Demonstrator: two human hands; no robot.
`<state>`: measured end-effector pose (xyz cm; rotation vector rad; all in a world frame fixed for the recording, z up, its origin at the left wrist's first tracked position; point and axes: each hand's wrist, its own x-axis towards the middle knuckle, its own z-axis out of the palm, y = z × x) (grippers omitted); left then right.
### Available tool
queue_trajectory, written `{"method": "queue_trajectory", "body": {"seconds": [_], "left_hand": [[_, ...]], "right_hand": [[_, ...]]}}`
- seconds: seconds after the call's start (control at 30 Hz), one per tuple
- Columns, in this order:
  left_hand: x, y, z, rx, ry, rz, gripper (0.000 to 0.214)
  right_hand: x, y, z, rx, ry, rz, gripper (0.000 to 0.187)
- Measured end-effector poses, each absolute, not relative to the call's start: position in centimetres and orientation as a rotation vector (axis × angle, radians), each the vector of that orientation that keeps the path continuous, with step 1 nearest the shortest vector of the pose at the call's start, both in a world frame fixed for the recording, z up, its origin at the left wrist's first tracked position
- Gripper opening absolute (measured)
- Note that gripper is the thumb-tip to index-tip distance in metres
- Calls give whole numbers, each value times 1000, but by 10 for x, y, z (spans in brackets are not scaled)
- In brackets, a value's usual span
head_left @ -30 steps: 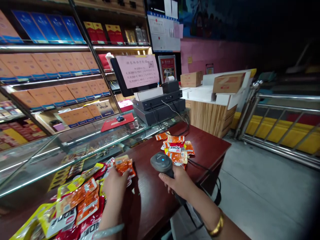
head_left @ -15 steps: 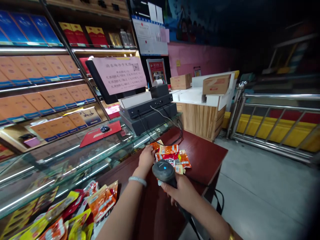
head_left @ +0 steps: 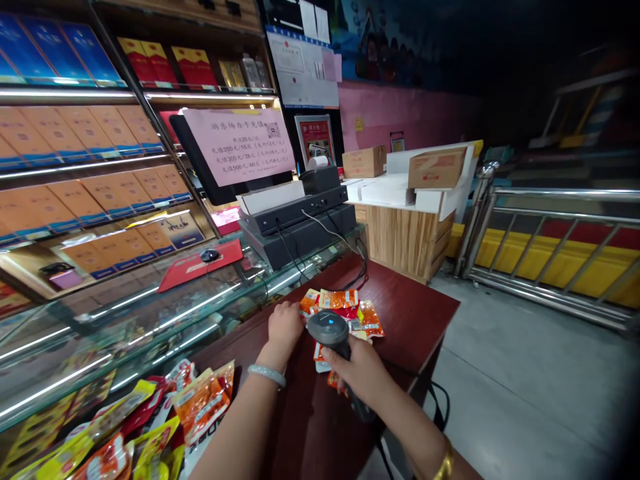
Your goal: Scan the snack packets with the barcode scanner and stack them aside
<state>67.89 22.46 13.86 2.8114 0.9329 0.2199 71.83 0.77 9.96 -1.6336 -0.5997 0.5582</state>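
Note:
My right hand (head_left: pixel 361 373) is wrapped around the handle of a dark barcode scanner (head_left: pixel 329 328), which shows a small blue light on its top. The scanner head is over a loose pile of orange and red snack packets (head_left: pixel 371 319) on the dark red table, hiding some of them. My left hand (head_left: pixel 285 325) rests at the pile's left edge, beside an orange packet (head_left: pixel 310 302). Its fingers are curled down and their tips are hidden, so what they hold, if anything, does not show. A pale bangle circles the left wrist.
More snack packets (head_left: pixel 200 403), yellow, orange and red, lie heaped at lower left. A glass counter (head_left: pixel 165 333) runs along the left, bearing a red mat (head_left: pixel 200 265) with a mouse. Behind stand a monitor with a pink sign (head_left: pixel 240 147) and a cash drawer (head_left: pixel 300 233). Cables hang at the table's right.
My left hand has shifted left and slightly toward me, uncovering more of the orange packet. The scanner has moved up slightly, and more packets show beneath it.

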Motion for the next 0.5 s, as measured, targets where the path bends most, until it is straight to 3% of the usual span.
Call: {"method": "queue_trajectory", "body": {"seconds": [0.2,0.5], "left_hand": [[650,226,136,2728,1134,211,11],[675,215,148,2554,1168,276,44]], "right_hand": [[703,-1,100,-1544,-554,668,50],[692,-7,91,-1524,-520,639,47]]}}
